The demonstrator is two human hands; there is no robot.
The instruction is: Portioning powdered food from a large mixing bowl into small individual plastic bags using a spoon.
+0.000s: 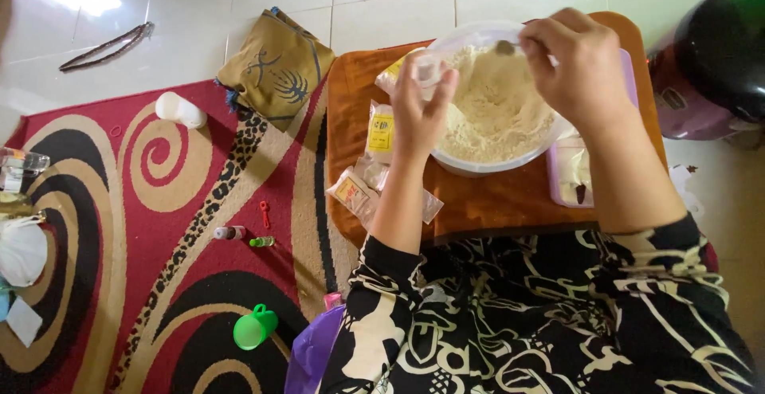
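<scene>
At the left edge of the patterned red rug (159,227) we see a white cloth bundle (20,250), farther in a small white bottle (179,109), two tiny vials (243,236) and, toward the rug's near edge, a green cup (255,327) lying on its side. A folded brown cloth (275,63) rests at the rug's far edge, just beside an orange tray (478,203). Small sealed packets (374,163) lie along the tray's left edge. Our left hand (421,107) pinches a small clear packet (426,67), fingers closed on it, over the left rim of the clear bowl of pale flour (494,107) that sits mid-tray. Our right hand (578,63) grips a spoon (506,46), its tip over the flour at the bowl's far side. A pink lidded box (570,171) touches the bowl at the tray's right edge.
</scene>
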